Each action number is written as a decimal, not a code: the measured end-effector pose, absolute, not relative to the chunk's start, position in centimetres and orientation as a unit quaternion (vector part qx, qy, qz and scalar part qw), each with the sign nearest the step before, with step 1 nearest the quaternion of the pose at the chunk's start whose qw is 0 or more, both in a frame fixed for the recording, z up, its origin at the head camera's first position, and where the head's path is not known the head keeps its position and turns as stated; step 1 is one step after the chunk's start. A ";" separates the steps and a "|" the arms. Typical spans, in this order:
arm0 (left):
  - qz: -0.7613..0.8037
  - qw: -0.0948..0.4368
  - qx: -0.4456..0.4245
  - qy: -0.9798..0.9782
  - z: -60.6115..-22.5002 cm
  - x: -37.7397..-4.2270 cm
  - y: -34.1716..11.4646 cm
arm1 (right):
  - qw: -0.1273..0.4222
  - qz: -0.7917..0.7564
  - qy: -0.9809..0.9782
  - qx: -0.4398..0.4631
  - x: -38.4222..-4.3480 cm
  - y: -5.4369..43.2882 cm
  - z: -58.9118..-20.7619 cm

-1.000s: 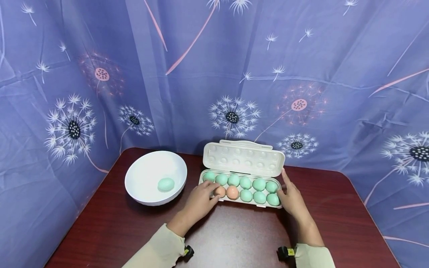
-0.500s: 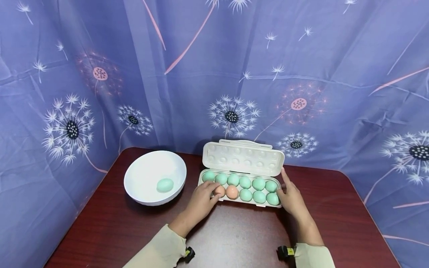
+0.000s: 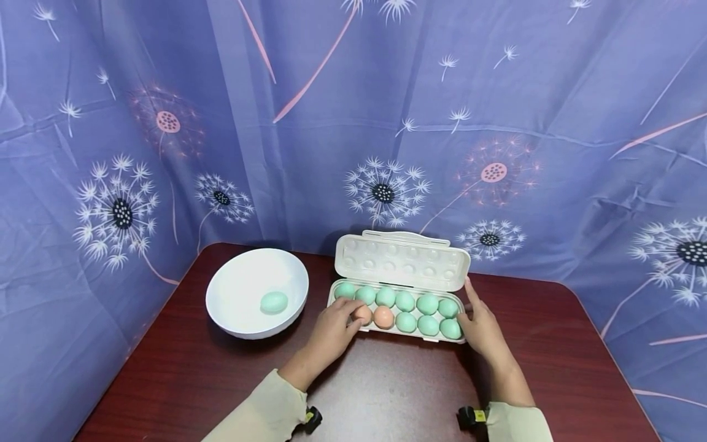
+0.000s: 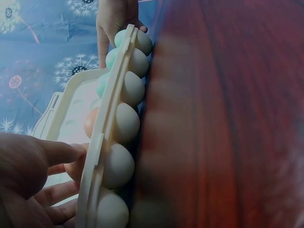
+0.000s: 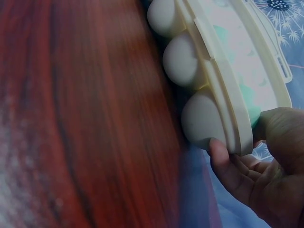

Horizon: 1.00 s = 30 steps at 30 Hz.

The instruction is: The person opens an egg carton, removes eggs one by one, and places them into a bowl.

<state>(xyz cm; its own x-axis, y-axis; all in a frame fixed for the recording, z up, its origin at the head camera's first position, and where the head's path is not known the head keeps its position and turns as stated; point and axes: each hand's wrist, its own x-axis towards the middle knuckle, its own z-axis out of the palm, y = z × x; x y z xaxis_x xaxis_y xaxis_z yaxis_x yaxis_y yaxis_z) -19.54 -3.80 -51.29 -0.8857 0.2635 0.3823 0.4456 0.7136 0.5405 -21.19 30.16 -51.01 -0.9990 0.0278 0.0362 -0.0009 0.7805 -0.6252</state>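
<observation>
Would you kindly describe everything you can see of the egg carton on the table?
The egg carton looks like cream-coloured plastic, with a hinged lid standing open at the back, dimpled inside. It sits on the dark red table, right of a white bowl. Its two rows hold mostly green eggs plus two orange eggs in the near row; the near-left cup is hidden. The left hand touches the left orange egg; the right hand rests against the carton's right end.
</observation>
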 end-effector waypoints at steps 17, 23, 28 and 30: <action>-0.362 0.154 -0.189 -0.900 -49.4 -19.6 -4.5 | 0.021 0.328 -0.944 -0.009 -21.2 30.1 -51.1; -0.370 0.168 -0.181 -0.895 -48.5 -19.5 -4.7 | 0.021 0.328 -0.944 -0.004 -21.2 30.2 -51.0; -0.377 0.183 -0.174 -0.891 -47.6 -19.4 -5.2 | 0.021 0.328 -0.944 -0.003 -21.2 30.2 -51.1; -0.382 0.188 -0.171 -0.889 -47.3 -19.4 -5.4 | 0.021 0.327 -0.945 -0.005 -21.3 30.2 -51.1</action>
<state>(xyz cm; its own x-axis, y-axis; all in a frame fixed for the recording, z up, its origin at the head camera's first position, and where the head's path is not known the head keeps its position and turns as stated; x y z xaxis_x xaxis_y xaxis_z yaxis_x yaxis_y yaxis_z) -19.39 -5.44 -47.26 -0.8709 0.1605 0.4645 0.4473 0.6503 0.6140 -21.25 30.20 -51.07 -0.9991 0.0232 0.0359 -0.0039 0.7861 -0.6181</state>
